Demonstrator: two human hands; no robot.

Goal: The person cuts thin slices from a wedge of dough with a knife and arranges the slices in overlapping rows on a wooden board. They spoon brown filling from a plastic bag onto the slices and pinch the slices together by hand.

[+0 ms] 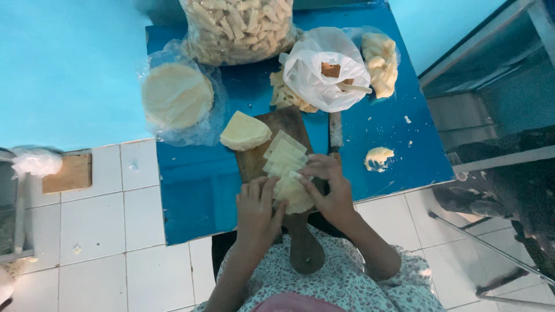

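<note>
Beside cut strips (284, 156), bagged sticks (237, 26)

Clear bag of cut strips (237, 26) table top; clear-wrapped round stack (177, 97) left; white bag (324, 69) right.

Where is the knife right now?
In the head view the knife lies on the blue table, just right of the wooden cutting board, below the white plastic bag and above the right hand.
</note>
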